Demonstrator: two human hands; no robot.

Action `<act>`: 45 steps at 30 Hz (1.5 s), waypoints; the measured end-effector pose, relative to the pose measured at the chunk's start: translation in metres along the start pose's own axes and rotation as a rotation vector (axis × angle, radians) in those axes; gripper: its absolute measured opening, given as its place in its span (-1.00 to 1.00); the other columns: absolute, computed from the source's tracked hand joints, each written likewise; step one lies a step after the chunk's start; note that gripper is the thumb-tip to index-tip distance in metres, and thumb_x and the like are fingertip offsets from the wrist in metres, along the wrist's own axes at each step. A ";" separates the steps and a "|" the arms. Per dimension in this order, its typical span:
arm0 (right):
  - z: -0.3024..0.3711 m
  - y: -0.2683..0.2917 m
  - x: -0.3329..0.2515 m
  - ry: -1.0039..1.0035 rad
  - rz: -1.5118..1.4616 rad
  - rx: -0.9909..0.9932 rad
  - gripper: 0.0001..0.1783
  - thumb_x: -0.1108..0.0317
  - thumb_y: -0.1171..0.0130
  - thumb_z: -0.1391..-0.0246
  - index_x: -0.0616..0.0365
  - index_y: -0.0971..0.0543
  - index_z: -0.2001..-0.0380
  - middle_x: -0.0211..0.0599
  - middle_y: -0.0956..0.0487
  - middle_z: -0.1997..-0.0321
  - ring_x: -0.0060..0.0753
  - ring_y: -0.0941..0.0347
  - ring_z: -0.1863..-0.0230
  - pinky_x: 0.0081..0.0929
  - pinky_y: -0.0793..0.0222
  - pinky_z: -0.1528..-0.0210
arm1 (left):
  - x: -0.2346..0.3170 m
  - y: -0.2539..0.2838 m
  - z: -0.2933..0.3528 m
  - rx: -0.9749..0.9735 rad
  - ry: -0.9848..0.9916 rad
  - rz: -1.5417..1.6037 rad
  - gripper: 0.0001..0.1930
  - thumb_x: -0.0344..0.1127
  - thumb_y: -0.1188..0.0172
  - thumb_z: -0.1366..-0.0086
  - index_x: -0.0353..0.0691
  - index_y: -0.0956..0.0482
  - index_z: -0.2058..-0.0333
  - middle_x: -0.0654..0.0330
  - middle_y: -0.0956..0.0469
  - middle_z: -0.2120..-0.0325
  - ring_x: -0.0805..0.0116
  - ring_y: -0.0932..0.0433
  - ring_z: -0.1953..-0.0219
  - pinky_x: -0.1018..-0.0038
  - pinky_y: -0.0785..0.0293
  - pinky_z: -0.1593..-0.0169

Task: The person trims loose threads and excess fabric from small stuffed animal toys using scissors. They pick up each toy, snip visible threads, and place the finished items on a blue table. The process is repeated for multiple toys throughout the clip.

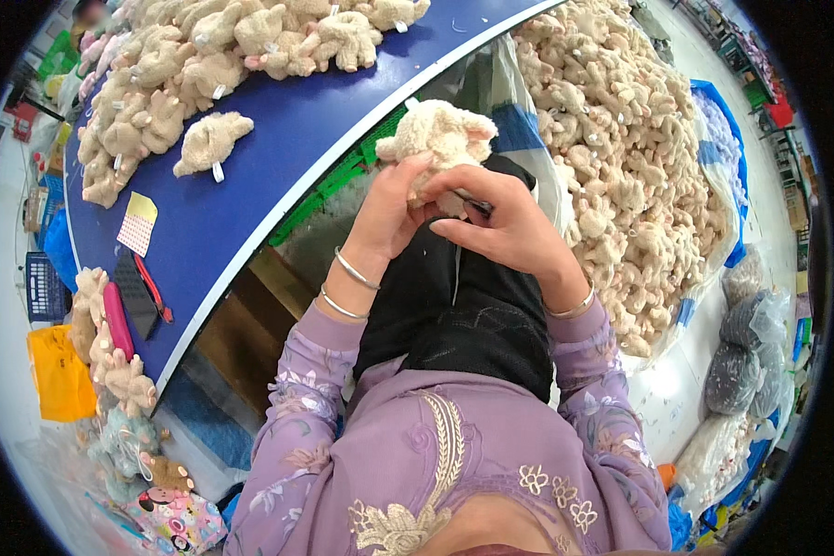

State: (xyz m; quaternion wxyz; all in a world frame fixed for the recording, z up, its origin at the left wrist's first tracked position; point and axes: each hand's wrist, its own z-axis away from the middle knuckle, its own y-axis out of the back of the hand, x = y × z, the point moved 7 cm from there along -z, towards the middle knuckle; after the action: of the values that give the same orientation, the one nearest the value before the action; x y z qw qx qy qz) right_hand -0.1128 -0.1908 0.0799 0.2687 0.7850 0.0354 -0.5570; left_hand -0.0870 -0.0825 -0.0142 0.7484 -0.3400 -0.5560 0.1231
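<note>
Above my lap I hold a cream plush toy animal (443, 132), its fluffy body pointing away from me and a small white tag at its upper left. My left hand (397, 208) is closed on its lower left side, thumb pressed into the fur. My right hand (496, 221) is closed at the toy's lower end, its fingers against the fur. Between that thumb and forefinger shows a small dark tool (475, 205) with a metallic glint; its kind is mostly hidden by the fingers.
A blue table (278, 139) at left bears a pile of similar plush toys (250, 46), one lone toy (211, 145), a sticker sheet (137, 224) and red-handled tool (153, 287). A large sack of plush toys (621, 185) stands at right. A green crate (329, 190) sits below the table edge.
</note>
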 end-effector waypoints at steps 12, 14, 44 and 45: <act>0.013 0.040 0.043 -0.250 -0.325 0.290 -0.56 0.36 -0.32 0.03 0.27 -0.44 0.08 -0.42 -0.50 0.24 -0.66 -0.40 0.24 -0.65 -0.35 0.17 | 0.004 -0.009 0.007 -0.013 -0.007 0.232 -0.62 -0.25 0.07 -0.33 -0.29 -0.32 -0.07 0.11 -0.48 0.07 0.27 -0.54 0.07 0.32 -0.56 0.09; 0.012 0.037 0.048 -0.239 -0.346 0.304 -0.50 0.37 -0.33 0.04 0.28 -0.41 0.04 -0.45 -0.48 0.23 -0.71 -0.38 0.26 -0.69 -0.37 0.18 | 0.003 -0.013 0.007 -0.044 -0.022 0.188 -0.61 -0.24 0.04 -0.33 -0.28 -0.32 -0.08 0.13 -0.47 0.06 0.29 -0.52 0.06 0.32 -0.54 0.07; 0.025 0.045 0.047 -0.151 -0.672 0.467 -0.69 0.38 -0.23 -0.06 0.15 -0.43 0.14 -0.56 -0.46 0.49 -0.79 -0.29 0.61 -0.77 -0.16 0.63 | -0.001 -0.002 0.009 0.106 -0.143 -0.152 -0.58 -0.04 -0.10 -0.30 -0.10 -0.35 -0.04 0.34 -0.46 0.12 0.49 -0.46 0.13 0.51 -0.40 0.14; 0.026 0.042 0.048 -0.162 -0.714 0.442 -0.69 0.38 -0.23 -0.06 0.15 -0.42 0.13 -0.57 -0.44 0.51 -0.78 -0.27 0.63 -0.76 -0.13 0.65 | 0.003 -0.011 0.014 0.110 -0.173 -0.198 -0.57 -0.06 -0.10 -0.30 -0.09 -0.33 -0.06 0.34 -0.45 0.10 0.49 -0.46 0.12 0.52 -0.39 0.14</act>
State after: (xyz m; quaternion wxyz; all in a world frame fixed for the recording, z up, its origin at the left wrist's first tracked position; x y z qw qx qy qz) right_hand -0.1021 -0.2500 0.0469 -0.1139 0.7160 0.1635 -0.6690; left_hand -0.1004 -0.0833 -0.0027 0.7235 -0.2299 -0.6419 0.1077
